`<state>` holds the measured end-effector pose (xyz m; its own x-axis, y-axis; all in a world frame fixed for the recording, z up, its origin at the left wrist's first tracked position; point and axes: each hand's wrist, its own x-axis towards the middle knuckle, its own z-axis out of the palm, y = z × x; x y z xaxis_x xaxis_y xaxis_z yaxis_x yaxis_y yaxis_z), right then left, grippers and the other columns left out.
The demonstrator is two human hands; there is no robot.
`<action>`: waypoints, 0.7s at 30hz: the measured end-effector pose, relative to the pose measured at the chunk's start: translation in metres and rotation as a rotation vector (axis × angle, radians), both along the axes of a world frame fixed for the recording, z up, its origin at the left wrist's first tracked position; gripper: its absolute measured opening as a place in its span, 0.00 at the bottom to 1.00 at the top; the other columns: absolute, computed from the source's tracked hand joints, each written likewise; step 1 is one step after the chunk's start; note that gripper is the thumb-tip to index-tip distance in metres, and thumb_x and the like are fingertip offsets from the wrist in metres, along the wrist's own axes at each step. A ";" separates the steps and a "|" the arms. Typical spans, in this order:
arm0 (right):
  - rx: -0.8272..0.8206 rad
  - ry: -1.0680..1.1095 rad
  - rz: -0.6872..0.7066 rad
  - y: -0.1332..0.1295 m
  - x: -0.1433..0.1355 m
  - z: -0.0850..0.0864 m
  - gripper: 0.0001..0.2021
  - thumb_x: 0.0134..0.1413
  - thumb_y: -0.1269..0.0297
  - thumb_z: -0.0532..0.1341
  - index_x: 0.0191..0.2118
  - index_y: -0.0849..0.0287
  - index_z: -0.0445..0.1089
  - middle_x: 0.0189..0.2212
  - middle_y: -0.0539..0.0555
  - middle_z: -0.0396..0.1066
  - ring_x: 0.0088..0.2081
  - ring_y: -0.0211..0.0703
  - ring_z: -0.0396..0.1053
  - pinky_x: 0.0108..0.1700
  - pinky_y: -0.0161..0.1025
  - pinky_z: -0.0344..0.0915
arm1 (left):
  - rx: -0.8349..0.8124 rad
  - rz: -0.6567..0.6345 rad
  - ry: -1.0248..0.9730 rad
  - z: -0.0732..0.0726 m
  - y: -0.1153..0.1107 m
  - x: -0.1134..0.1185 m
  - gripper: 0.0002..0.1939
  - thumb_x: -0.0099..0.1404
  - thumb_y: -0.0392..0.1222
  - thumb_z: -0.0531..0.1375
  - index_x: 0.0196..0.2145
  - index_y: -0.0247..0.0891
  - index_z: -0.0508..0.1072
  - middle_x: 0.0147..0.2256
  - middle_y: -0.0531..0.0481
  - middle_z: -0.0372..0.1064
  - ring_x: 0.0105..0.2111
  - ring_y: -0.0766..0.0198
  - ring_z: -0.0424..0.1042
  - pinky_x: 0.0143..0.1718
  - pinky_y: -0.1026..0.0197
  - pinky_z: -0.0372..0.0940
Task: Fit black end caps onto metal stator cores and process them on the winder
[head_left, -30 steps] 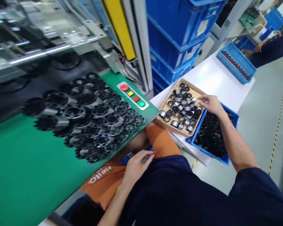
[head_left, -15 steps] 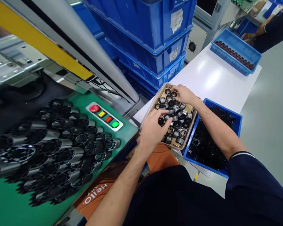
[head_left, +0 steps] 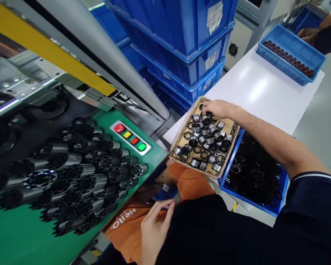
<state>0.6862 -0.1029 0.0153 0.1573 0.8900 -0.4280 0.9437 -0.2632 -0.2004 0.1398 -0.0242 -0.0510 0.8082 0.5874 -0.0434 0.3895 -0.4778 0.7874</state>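
- Right hand: fingers down among ring parts at the far end of the cardboard tray; whether they grip one cannot be told.
- Left hand: loosely curled by the orange cloth, no part visible in it.
- Handling: grasping smooth metal sides probably avoids snagging neighbouring rims.

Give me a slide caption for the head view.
Right hand among rings in a tray, left hand near orange cloth, beside a green table bearing more rings.

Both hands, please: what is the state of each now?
Left hand: loosely curled, holding nothing visible.
Right hand: at the rings; grip cannot be told.
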 end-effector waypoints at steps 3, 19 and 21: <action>-0.089 -0.051 0.032 0.011 0.000 0.003 0.25 0.59 0.78 0.72 0.61 0.56 0.86 0.68 0.61 0.79 0.62 0.59 0.78 0.61 0.48 0.70 | 0.008 0.149 0.112 -0.028 0.002 -0.050 0.27 0.81 0.69 0.67 0.42 0.42 0.89 0.36 0.48 0.85 0.35 0.57 0.85 0.43 0.59 0.81; -0.161 -0.357 -0.236 -0.035 -0.021 0.057 0.23 0.68 0.69 0.69 0.65 0.59 0.88 0.60 0.63 0.89 0.58 0.58 0.85 0.59 0.45 0.76 | -0.017 0.312 0.305 -0.125 0.019 -0.154 0.17 0.70 0.62 0.63 0.37 0.51 0.85 0.32 0.47 0.82 0.33 0.40 0.86 0.42 0.38 0.83; -0.118 -0.368 -0.226 -0.040 -0.034 0.078 0.21 0.68 0.69 0.68 0.62 0.58 0.89 0.59 0.62 0.90 0.57 0.58 0.86 0.58 0.45 0.77 | 0.015 0.328 0.307 -0.132 0.025 -0.153 0.18 0.71 0.62 0.62 0.40 0.48 0.85 0.34 0.45 0.83 0.35 0.42 0.85 0.46 0.40 0.83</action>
